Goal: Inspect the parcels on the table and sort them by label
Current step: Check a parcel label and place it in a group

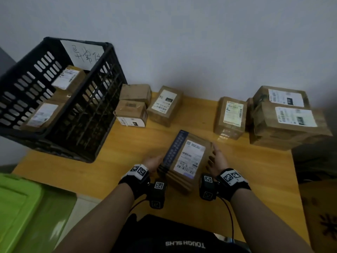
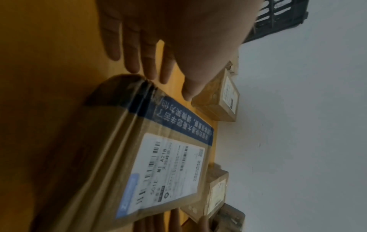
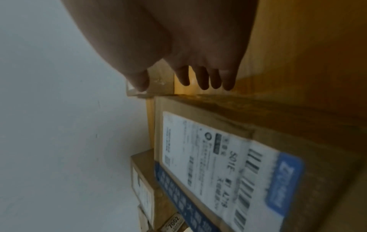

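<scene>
A brown parcel with a white shipping label and a dark blue printed strip lies tilted between my hands near the table's front. My left hand is at its left side and my right hand at its right side. In the left wrist view the parcel fills the lower frame, and the left hand has straight fingers by its corner. The right wrist view has the right hand with straight fingers just past the parcel. Whether the palms touch it is hidden.
A black slotted crate with a handwritten paper sign stands at the left and holds labelled parcels. Several more parcels line the wall side of the wooden table. A green bin sits at lower left.
</scene>
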